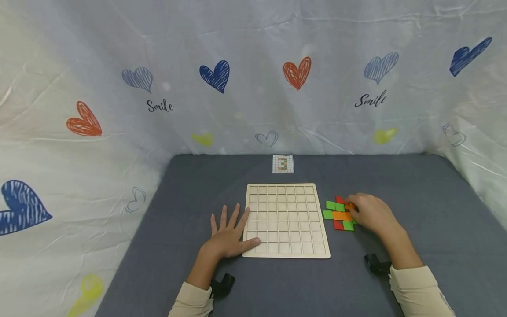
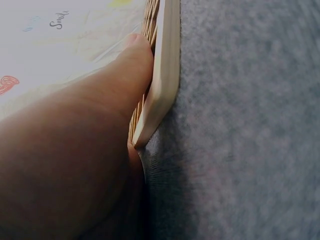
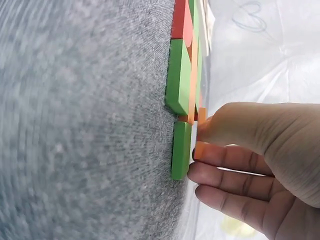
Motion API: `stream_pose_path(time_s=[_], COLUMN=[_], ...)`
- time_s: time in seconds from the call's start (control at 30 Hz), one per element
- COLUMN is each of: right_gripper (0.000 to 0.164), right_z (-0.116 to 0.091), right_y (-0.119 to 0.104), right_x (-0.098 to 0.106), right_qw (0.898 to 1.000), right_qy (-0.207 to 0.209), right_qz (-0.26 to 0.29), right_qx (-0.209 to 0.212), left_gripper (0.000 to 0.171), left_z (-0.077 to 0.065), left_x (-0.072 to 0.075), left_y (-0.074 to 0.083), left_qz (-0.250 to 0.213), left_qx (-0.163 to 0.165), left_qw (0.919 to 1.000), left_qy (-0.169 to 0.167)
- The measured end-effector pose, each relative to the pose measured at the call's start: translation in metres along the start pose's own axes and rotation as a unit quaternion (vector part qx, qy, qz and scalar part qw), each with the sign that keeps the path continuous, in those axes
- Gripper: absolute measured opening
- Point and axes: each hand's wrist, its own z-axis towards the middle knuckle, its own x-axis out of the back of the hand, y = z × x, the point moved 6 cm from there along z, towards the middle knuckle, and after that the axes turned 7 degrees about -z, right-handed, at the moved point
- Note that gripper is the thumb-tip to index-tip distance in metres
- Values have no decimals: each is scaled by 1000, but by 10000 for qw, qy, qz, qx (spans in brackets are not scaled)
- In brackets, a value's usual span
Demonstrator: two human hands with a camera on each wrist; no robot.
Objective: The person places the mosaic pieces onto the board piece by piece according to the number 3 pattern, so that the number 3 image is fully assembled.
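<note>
A wooden grid board [image 1: 285,220] lies flat on the table. My left hand [image 1: 226,241] is spread at its left edge, fingers straight; in the left wrist view the thumb [image 2: 131,62] rests over the board's rim [image 2: 167,65]. Right of the board lies a cluster of red, green and orange tiles, among them a green tile [image 1: 328,215] and a red tile [image 1: 338,225]. My right hand [image 1: 371,213] is at the cluster's far right side, pinching an orange tile [image 3: 199,150] between thumb and fingers. The thumb partly covers that tile.
A small pattern card [image 1: 283,164] with a coloured grid lies behind the board, near the back edge of the grey table [image 1: 206,180]. A white curtain [image 1: 253,110] printed with hearts hangs behind. Black wrist-camera mounts [image 1: 223,285] jut from both wrists.
</note>
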Motion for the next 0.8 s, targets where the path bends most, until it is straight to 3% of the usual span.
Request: stream_pose_path(time_s=[0.23, 0.8], right_gripper=[20, 12], right_z=[3, 25], right_y=[-8, -60], right_x=[3, 4], right_qw=[9994, 9908], right_qy=[237, 445], right_qz=[252, 843], right_qx=[55, 960], left_gripper=[98, 96], left_z=[-1, -1], left_x=[1, 2], left_y=[2, 3], left_qz=[5, 66], left_qx=[-3, 88], left_qw=[10000, 9999], left_qy=[40, 22])
